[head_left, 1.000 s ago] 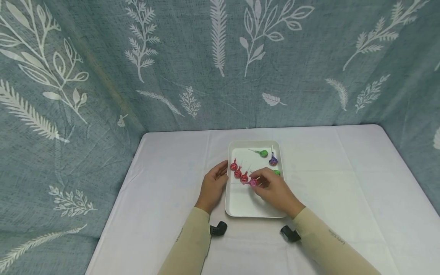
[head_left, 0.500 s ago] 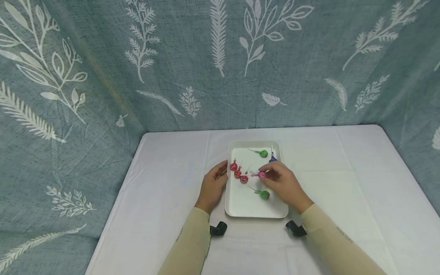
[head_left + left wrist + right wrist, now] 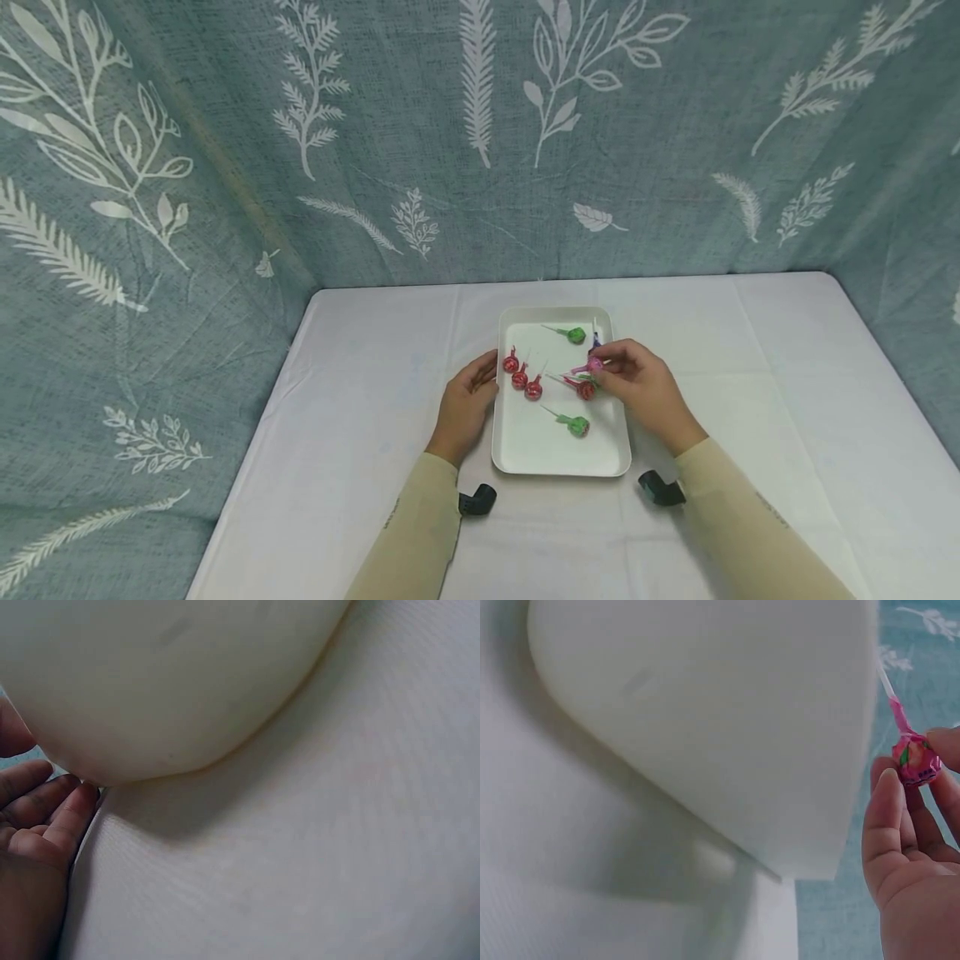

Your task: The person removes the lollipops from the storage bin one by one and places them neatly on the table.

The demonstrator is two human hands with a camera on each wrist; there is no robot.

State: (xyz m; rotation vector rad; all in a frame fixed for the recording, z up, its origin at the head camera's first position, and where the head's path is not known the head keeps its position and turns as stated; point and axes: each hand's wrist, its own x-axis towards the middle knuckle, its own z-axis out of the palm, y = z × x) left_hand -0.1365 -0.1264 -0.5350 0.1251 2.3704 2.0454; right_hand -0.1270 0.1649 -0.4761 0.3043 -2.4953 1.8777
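My right hand pinches a pink-wrapped lollipop by its candy head over the right side of a white tray. In the right wrist view this lollipop shows its pale stick pointing up. My left hand rests against the tray's left wall with fingers fairly straight; in the left wrist view its fingertips are right at the tray's edge. Several red lollipops lie along the tray's left side. Another red lollipop overlaps a green one just below the pinched lollipop.
A green lollipop lies at the tray's far end, another green lollipop nearer the front. A purple lollipop is partly hidden behind my right fingers. White cloth covers the table; a leaf-patterned curtain hangs behind it.
My right hand has moved right and slightly away from me, carrying the pink lollipop from beside the red ones. This uncovers a green and a red lollipop. The left hand stays put.
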